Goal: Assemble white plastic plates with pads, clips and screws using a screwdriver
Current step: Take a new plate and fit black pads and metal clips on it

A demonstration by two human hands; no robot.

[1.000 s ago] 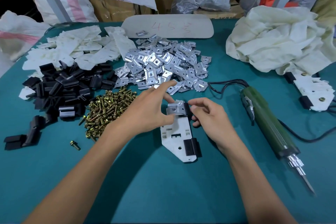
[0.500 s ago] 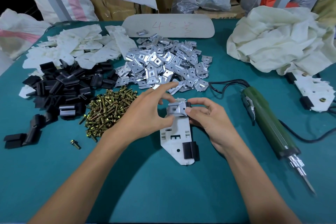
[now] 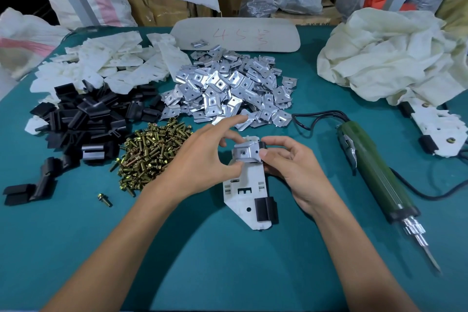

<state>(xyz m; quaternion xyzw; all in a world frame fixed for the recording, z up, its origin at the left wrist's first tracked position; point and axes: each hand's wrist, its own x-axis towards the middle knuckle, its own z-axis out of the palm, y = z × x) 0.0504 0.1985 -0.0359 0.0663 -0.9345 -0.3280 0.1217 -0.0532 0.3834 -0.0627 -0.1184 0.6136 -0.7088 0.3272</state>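
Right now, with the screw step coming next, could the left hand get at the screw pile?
Probably yes, once it lets go. The left hand pinches the metal clip on the white plate, but the screw pile lies right beside it, nothing stacked between.

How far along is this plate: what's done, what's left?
Done: a black pad sits on the plate's near end. In hand: left hand and right hand pinch a clip onto the far end. Left: the clip's hole holds no screw; the screws and screwdriver lie untouched.

Left grip (image 3: pixel 202 162), right grip (image 3: pixel 293 170), both pinching clip (image 3: pixel 247 152)
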